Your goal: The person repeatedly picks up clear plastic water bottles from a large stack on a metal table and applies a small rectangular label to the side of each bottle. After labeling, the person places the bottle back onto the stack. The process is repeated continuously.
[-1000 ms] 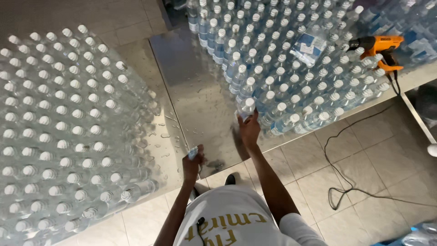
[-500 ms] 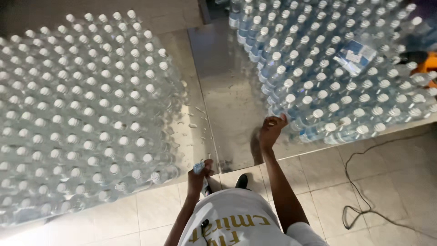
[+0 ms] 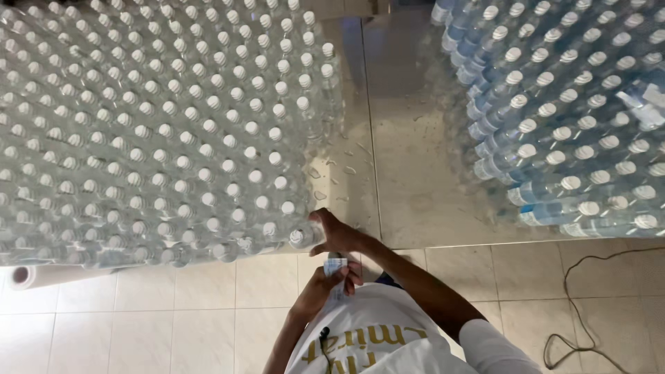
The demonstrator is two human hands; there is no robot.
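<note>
Right hand (image 3: 332, 232) grasps a capped bottle (image 3: 302, 237) at the near edge of the left cluster on the bench (image 3: 409, 180); left hand (image 3: 325, 282) clenches a small label (image 3: 335, 266) close by, ready.

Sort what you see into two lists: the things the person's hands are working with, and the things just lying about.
In hand:
- right hand on a white-capped bottle at the edge of the left bottle block
- left hand holding a small bluish label

Lying about:
- labelled bottles on the right
- steel table
- cable on the floor
- white roll
</note>
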